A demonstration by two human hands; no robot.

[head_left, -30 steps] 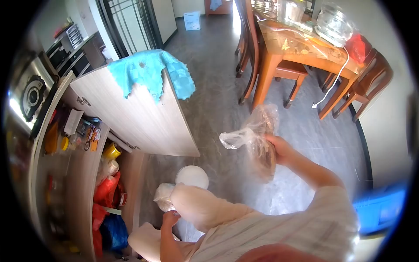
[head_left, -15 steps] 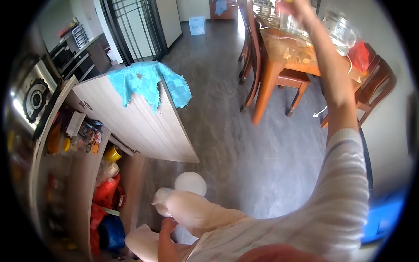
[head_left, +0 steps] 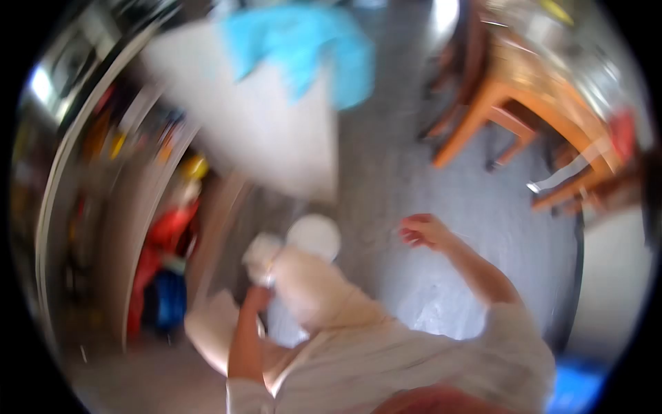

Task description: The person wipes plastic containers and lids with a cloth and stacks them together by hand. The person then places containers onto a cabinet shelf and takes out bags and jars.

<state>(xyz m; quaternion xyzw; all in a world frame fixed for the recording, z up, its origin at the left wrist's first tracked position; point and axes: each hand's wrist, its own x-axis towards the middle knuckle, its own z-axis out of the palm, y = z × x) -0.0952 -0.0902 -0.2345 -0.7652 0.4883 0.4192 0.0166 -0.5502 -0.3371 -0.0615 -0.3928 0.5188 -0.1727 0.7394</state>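
Note:
My left hand [head_left: 259,298] is low between my knees, its fingers closed and blurred, touching or very near a whitish, partly see-through bundle [head_left: 262,252]. What it grips cannot be made out. Out over the grey floor, my right hand [head_left: 426,232] is held in the air with loosely curved fingers, and nothing shows in it. A round white lid or stool top [head_left: 314,238] lies just beyond my knee [head_left: 296,279]. The whole view is smeared by motion.
An open cupboard door [head_left: 276,131] with a turquoise cloth [head_left: 296,45] over it stands ahead. Left are cupboard shelves with a red bag [head_left: 169,231] and a blue item [head_left: 169,300]. A wooden table [head_left: 507,76] and chairs stand right.
My right hand has come back from the tabletop, down and left to above the floor. My view has tilted down and turned. My left hand stays between my knees.

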